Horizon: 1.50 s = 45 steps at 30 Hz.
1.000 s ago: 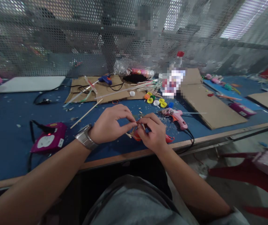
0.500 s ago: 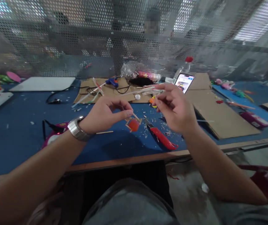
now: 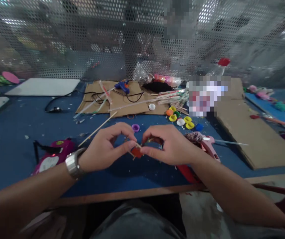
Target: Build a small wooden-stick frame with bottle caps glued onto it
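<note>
In front of me, my left hand (image 3: pixel 109 144) is closed, thumb and forefinger pinching a small frame of thin wooden sticks. A round orange-red piece (image 3: pixel 137 152) sits on that frame, just below the fingertips. My right hand (image 3: pixel 166 144) is closed too, its thumb and forefinger meeting at the frame's right side. Whatever lies between those right fingertips is too small and covered to make out. Red-handled pliers (image 3: pixel 187 173) lie partly hidden under my right wrist. A purple bottle cap (image 3: pixel 135 127) lies just beyond my hands.
Yellow bottle caps (image 3: pixel 187 119) and others lie behind my right hand. A pink glue gun (image 3: pixel 210 146) is beside my right forearm, a magenta device (image 3: pixel 55 154) by my left wrist. A long wooden stick (image 3: pixel 97 129) lies left; a blue glue gun (image 3: pixel 122 87) rests on cardboard (image 3: pixel 129 105).
My right hand has moved left and down to meet the stick frame in my left hand. My view has shifted, showing the bottle caps and pink glue gun. The pliers are now mostly covered.
</note>
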Available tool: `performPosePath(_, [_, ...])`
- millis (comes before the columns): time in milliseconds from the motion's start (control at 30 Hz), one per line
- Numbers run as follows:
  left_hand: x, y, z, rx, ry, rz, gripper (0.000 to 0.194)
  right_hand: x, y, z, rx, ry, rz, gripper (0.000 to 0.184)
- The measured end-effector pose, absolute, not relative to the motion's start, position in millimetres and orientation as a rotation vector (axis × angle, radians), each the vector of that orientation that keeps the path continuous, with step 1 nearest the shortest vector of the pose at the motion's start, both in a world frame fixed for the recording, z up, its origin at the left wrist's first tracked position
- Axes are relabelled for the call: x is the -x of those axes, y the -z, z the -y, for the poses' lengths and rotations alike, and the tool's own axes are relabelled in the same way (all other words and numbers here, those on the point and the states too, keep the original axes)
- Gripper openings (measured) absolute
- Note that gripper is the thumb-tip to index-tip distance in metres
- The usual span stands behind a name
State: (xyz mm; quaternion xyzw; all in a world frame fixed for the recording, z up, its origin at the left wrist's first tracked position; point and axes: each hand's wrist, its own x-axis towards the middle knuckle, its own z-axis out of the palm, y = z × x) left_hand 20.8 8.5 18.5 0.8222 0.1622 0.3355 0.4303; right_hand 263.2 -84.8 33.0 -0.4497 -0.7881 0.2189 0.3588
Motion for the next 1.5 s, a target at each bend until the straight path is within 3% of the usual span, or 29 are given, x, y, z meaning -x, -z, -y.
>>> performPosePath(67, [-16.9, -14.6, -2.5, -2.121, -0.896, -0.39, 0.002, -260.4, -29.8, 88.2, 1.158, -0.553, 2.114, 0.021])
performPosePath(200, [-11.5, -12.7, 9.7, -2.232, -0.945, -0.336, 0.012, -252.3, -20.5, 94.9, 1.139, -0.545, 2.155, 0.01])
performPosePath(300, [-8.7, -12.9, 16.5, -2.293, -0.903, -0.284, 0.01, -247.4, -15.9, 99.0, 1.116, -0.439, 2.189, 0.003])
performPosePath(400, [-7.0, -13.0, 19.7, -2.307, -0.883, -0.327, 0.001, -246.1, -16.7, 100.6, 1.097, -0.273, 2.229, 0.014])
performPosePath(600, [-5.4, -13.3, 16.8, -2.297, -0.833, -0.485, 0.011, -253.1, -19.0, 93.4, 1.083, -0.19, 2.183, 0.023])
performPosePath(1167, [-14.1, -5.0, 13.8, -2.332, -0.839, -0.502, 0.016, -256.3, -4.7, 89.7, 1.004, -0.474, 2.083, 0.007])
performPosePath(1500, [-16.6, -3.7, 8.6, -2.327, -0.846, -0.536, 0.016, -255.5, 2.8, 82.9, 1.012, -0.649, 1.989, 0.016])
